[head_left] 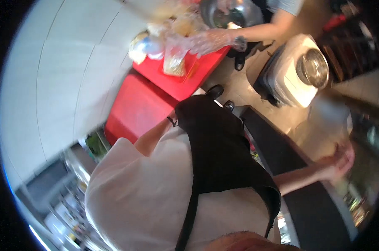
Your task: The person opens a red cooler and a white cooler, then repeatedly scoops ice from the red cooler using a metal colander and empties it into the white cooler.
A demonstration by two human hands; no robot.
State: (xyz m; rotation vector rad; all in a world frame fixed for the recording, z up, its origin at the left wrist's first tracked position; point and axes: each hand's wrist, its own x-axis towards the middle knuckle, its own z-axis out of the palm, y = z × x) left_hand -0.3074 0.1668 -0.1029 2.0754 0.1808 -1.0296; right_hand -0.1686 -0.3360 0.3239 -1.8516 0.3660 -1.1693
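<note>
My left forearm reaches down beside the red surface [135,108], with a dark band at the wrist; the black apron hides the hand itself. On the right side of the view my right hand [343,161] is stretched out away from my body, over the area beyond a dark counter edge [296,167]. Motion smears its fingers, and nothing can be made out in them. A blurred, pale round shape [329,109] lies just beyond that hand.
Across the red table [210,69], a co-worker's plastic-gloved hand [210,42] is at some clear bags [174,65]. A large metal bowl [252,12] is beside that arm. A white-topped bin [294,75] carries a metal bowl [315,69]. White tiled wall [59,75] at left.
</note>
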